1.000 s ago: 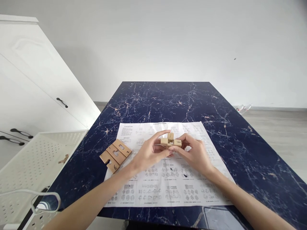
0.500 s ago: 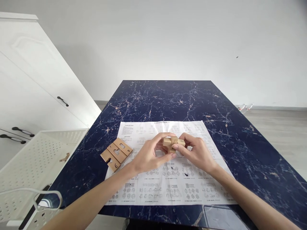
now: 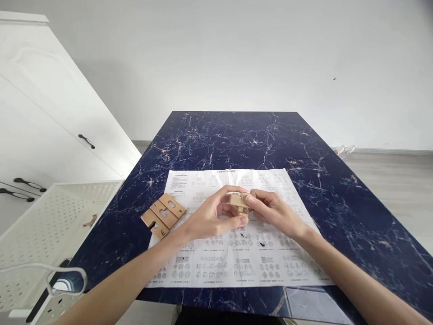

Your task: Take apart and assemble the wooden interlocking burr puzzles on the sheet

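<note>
A printed sheet (image 3: pixel 230 255) lies flat on the dark blue, white-veined tabletop (image 3: pixel 223 140), with small diagrams in rows across it. Over the middle of the sheet, toward its far half, both hands grip a small pale wooden block assembly (image 3: pixel 238 200), made of interlocking square-ended pieces. The left hand (image 3: pixel 211 215) curls around it, the index finger along the far side and the thumb at its lower near end. The right hand (image 3: pixel 275 212) is closed on the other side, its thumb pressed to the top; its other fingers are partly hidden, so their exact hold cannot be told. At the left edge of the sheet, partly overlapping it, three flat wooden plates (image 3: pixel 168 219) lie side by side, slotted and marked with handwritten numbers; the left forearm passes just beside them. Farther left of the sheet, beyond the tabletop's edge, stands a white perforated basket (image 3: pixel 30 234) with a small wooden piece (image 3: pixel 89 221) in it. Beyond the basket, also left of the sheet, is a white cabinet (image 3: pixel 61 99) with black handles (image 3: pixel 86 141).
</note>
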### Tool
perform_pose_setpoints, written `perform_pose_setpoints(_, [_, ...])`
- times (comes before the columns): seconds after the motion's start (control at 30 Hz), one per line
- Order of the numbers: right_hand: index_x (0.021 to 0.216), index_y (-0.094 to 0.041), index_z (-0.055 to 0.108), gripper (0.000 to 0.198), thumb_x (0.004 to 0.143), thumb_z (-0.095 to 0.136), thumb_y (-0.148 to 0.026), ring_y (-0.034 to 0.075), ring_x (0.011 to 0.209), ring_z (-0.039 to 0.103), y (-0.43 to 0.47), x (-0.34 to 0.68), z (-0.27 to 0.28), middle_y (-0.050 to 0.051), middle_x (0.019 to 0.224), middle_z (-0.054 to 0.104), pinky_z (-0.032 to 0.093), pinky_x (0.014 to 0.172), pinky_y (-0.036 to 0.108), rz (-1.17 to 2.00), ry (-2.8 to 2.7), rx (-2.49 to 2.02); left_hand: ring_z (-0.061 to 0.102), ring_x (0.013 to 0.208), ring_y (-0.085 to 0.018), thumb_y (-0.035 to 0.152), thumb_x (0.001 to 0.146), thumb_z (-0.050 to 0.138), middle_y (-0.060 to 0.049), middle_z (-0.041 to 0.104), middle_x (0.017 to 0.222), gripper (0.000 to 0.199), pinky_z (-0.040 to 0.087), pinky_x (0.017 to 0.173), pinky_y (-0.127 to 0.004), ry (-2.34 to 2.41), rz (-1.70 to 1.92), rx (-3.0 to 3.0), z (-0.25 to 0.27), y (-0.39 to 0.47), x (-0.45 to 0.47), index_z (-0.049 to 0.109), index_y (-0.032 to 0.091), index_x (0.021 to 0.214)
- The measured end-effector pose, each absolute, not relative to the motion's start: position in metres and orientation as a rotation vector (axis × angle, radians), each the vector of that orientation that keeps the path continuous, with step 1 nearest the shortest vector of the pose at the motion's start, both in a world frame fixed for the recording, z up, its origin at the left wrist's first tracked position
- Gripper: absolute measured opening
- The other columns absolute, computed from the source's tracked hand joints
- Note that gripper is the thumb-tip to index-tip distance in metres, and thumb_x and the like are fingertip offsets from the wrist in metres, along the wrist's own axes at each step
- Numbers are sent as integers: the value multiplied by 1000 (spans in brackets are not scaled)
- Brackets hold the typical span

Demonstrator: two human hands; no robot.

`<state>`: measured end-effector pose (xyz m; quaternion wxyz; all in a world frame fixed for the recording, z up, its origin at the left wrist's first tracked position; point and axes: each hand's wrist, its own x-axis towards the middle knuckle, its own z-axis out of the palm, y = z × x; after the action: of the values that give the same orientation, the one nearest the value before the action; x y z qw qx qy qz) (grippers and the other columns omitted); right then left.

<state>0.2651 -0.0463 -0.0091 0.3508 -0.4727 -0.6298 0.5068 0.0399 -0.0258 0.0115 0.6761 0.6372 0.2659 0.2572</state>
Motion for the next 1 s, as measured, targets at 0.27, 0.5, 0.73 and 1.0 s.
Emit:
perform_pose_setpoints(0.27, [77,-22,60,61,99,56,-80,12,53,34,-46,265,-10,-3,62,45,27,50,30,1459,-1562,-1272,73,89,-21,31,95,81,-3,71,94,52,63,88,-43,622,546,1349,14,-29,42,57,26,141])
perform_pose_setpoints(0.5, [75,-23,59,60,102,54,-76,13,55,33,-48,264,-7,-3,63,42,26,52,32,1396,-1628,-1228,76,88,-22,32,96,80,-2,71,93,50,64,89,-45,590,522,1352,15,-29,42,57,25,140])
perform_pose_setpoints(0.73, [74,-23,57,59,104,52,-74,14,57,31,-48,264,-8,-3,64,41,26,55,33,1399,-1653,-1217,77,91,-23,31,97,78,-4,71,95,51,65,89,-46,572,497,1380,13,-27,40,54,24,141])
perform_pose_setpoints(1.0, [74,-23,59,59,105,51,-73,14,57,30,-50,263,-7,-2,63,45,25,55,33,1455,-1640,-1194,77,89,-23,32,98,78,-3,71,95,47,65,89,-45,549,491,1385,13,-27,40,55,23,138])
